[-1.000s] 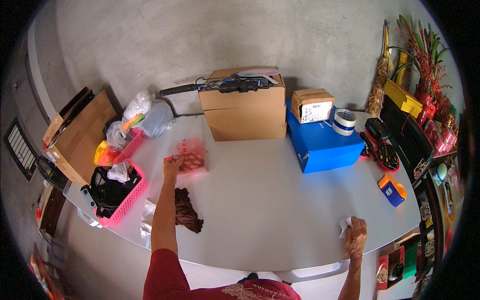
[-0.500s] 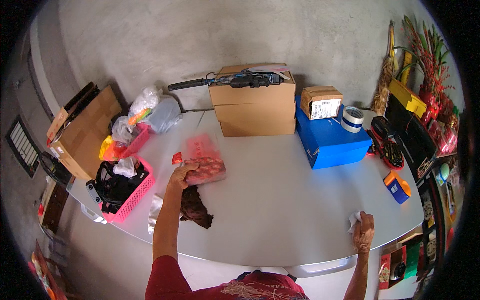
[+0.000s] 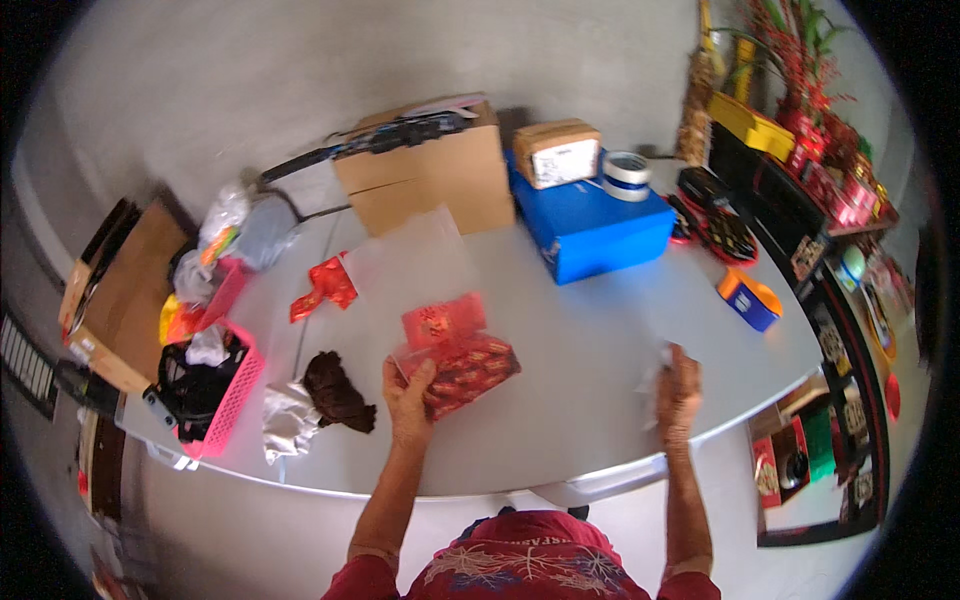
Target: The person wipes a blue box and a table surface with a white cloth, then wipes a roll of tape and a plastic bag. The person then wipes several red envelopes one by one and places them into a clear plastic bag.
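My left hand (image 3: 408,400) grips the near corner of a clear plastic bag (image 3: 480,370) filled with small dark-red pieces, its thumb on top. A red printed piece (image 3: 440,320) shows inside the bag's upper part, and the bag's see-through top spreads toward the brown carton. Over the table's right side my right hand (image 3: 680,395), smeared by motion, has its fingers closed on a crumpled white tissue (image 3: 655,390). Left of the bag lie a crumpled red wrapper (image 3: 325,287), a dark brown cloth (image 3: 338,392) and a shiny whitish cloth (image 3: 288,418).
A brown carton (image 3: 425,185) with a black-and-blue device on top stands at the back. Beside it, a blue box (image 3: 610,235) bears a small carton and a tape roll (image 3: 626,176). A pink basket (image 3: 238,395) sits left; an orange-and-blue tape roll (image 3: 750,298) lies right.
My left hand has lifted the bag and drawn it nearer and rightward, uncovering more of the red wrapper. My right hand with the tissue has moved in leftward. The whole view has swung.
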Available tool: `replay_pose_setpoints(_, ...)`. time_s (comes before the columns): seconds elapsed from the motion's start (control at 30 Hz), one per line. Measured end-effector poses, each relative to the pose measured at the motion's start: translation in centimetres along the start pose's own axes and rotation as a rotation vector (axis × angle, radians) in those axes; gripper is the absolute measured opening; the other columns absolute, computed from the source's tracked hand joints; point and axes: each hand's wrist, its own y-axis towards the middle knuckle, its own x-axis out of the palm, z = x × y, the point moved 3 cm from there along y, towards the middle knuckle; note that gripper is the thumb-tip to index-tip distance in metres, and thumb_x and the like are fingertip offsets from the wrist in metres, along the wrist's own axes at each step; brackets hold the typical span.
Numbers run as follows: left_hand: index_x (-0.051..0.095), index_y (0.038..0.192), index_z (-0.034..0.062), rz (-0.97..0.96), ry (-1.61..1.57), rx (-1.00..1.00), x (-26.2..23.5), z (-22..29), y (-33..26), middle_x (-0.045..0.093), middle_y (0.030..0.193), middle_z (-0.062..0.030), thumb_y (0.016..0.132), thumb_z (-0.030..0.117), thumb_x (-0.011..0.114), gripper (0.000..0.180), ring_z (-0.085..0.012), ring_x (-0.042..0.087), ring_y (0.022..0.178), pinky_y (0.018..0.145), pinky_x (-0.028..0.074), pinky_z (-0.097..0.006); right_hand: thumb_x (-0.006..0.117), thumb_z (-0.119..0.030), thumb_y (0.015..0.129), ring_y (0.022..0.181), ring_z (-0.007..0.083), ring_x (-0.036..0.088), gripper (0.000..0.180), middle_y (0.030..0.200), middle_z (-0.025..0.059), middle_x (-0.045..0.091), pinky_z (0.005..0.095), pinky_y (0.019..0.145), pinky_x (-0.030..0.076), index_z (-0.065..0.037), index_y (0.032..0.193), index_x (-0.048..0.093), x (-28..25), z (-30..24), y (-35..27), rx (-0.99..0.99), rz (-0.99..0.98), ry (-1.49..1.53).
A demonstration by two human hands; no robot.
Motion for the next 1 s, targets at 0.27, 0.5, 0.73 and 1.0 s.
replay_pose_setpoints(0.27, 0.039, 0.105, 0.0050, -0.052, 0.114, -0.087, 4.4, -7.5, -4.1, 0.052, 0.099, -0.0073, 0.086, 0.003, 0.058, 0.027, -0.0135, 0.055, 0.084, 0.068, 0.049, -0.028, 0.066, -0.016, 0.081, 0.105, 0.0323, 0.049, 0.042, 0.117, 0.0200, 0.047, 0.0429, 0.090, 0.041, -0.006, 0.119, 0.055, 9.2, -12.1, -3.3, 0.152, -0.248, 0.371)
replay_pose_setpoints(0.5, 0.039, 0.112, 0.0038, -0.144, 0.004, -0.087, 5.7, -6.8, -4.9, 0.053, 0.107, -0.0092, 0.088, 0.005, 0.055, 0.029, -0.0161, 0.056, 0.090, 0.073, 0.051, -0.030, 0.058, -0.013, 0.079, 0.113, 0.0375, 0.043, 0.050, 0.127, 0.0204, 0.042, 0.0480, 0.086, 0.037, -0.016, 0.129, 0.051, 10.0, -9.4, -0.2, -0.086, -0.046, -0.121)
replay_pose_setpoints(0.73, 0.039, 0.111, 0.0022, -0.087, 0.048, -0.064, 6.0, -5.5, -4.6, 0.053, 0.108, -0.0098, 0.088, 0.007, 0.055, 0.028, -0.0165, 0.055, 0.091, 0.080, 0.048, -0.032, 0.055, -0.013, 0.083, 0.126, 0.0376, 0.036, 0.049, 0.138, 0.0189, 0.036, 0.0459, 0.093, 0.036, -0.011, 0.131, 0.047, 10.3, -11.8, -1.5, -0.076, -0.228, -0.125)
replay_pose_setpoints(1.0, 0.038, 0.109, 0.0035, -0.021, -0.034, -0.027, 4.2, -6.2, -3.5, 0.052, 0.097, -0.0080, 0.087, 0.005, 0.056, 0.028, -0.0128, 0.055, 0.082, 0.066, 0.049, -0.026, 0.057, -0.011, 0.081, 0.129, 0.0332, 0.038, 0.047, 0.138, 0.0158, 0.038, 0.0447, 0.099, 0.035, -0.009, 0.128, 0.050, 9.0, -13.7, -5.1, -0.370, -0.391, -0.062)
